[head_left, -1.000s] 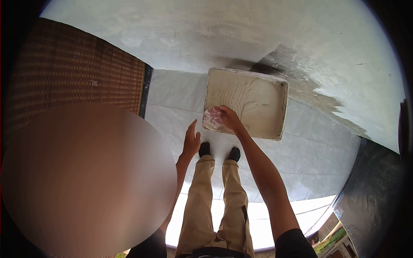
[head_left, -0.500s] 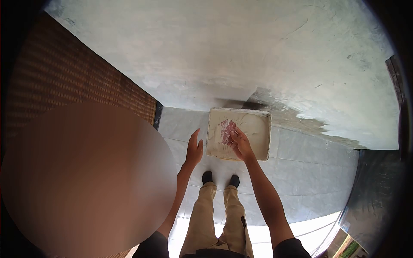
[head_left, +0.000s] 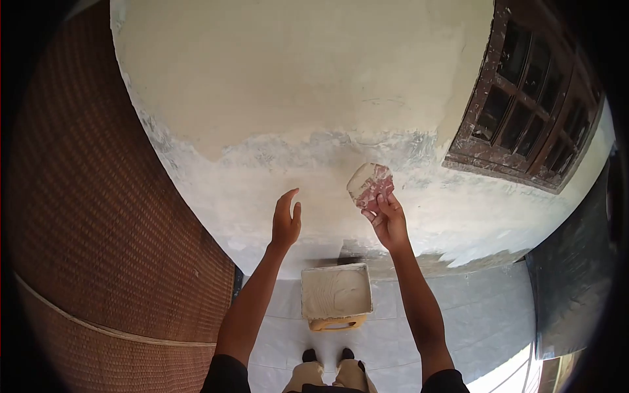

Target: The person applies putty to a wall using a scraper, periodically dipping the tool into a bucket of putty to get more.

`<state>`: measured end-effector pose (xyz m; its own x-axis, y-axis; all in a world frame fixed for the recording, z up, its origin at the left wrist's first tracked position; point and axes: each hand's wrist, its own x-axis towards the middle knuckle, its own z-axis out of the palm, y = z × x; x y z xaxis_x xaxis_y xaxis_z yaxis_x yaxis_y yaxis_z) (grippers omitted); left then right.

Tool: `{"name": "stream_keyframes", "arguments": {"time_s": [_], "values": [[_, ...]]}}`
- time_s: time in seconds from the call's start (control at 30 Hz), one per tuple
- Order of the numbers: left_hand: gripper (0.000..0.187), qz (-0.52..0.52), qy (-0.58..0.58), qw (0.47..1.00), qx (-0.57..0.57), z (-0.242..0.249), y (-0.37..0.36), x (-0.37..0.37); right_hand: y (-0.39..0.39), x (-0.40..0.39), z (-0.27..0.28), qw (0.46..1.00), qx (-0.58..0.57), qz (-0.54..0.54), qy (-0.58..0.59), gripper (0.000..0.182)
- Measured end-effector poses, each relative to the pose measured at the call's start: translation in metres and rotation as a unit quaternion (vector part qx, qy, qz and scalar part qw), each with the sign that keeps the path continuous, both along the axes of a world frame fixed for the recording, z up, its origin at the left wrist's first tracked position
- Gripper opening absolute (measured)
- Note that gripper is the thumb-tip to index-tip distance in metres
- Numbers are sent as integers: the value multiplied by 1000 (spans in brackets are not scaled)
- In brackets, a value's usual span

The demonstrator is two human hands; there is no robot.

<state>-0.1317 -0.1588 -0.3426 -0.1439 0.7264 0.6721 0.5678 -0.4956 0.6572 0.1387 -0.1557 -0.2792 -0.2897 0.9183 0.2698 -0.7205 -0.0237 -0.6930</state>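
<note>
My right hand (head_left: 390, 226) grips a flat reddish putty scraper (head_left: 375, 186) by its lower edge, thumb on the near face. Pale putty coats much of the scraper, most thickly on its left side. In front of me rises a wall (head_left: 288, 72), partly covered in cream putty, with the scraper overlapping its lower part in this view. To the left, my left hand (head_left: 285, 223) is raised and holds nothing, its thumb apart from the curved fingers. Below both hands is a rectangular tray (head_left: 304, 295) of pale putty, its surface marked with streaks.
The tray rests on a yellow stool (head_left: 337, 322) on grey floor sheeting (head_left: 432, 314). Brown woven matting (head_left: 85, 216) lines the left side. At the upper right is a brown window frame (head_left: 524, 92) with pale splatters. A dark panel (head_left: 570, 288) stands at the right.
My right hand has lifted the scraper from over the tray to in front of the wall. My left hand has risen too, and the view has tilted up, showing the window.
</note>
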Motion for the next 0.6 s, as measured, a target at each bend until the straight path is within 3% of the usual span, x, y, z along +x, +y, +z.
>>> {"name": "stream_keyframes", "arguments": {"time_s": [0.13,0.23,0.37,0.43,0.47,0.53,0.6], "values": [[38,-8,38,994,106,99,21,23,5,36,91,993,98,-50,35,21],[43,-15,89,981,174,170,35,42,5,62,158,973,166,-156,-27,32],[49,-16,111,971,209,254,51,71,23,89,225,940,232,-245,-53,34],[52,-21,134,958,251,287,63,85,35,97,250,883,276,-358,-125,28],[52,-21,134,957,256,301,70,92,45,103,260,881,281,-359,-124,28],[53,7,156,939,305,328,82,107,63,112,274,762,329,-495,-257,28],[54,12,164,931,327,350,96,119,71,110,291,729,369,-519,-252,30]]}}
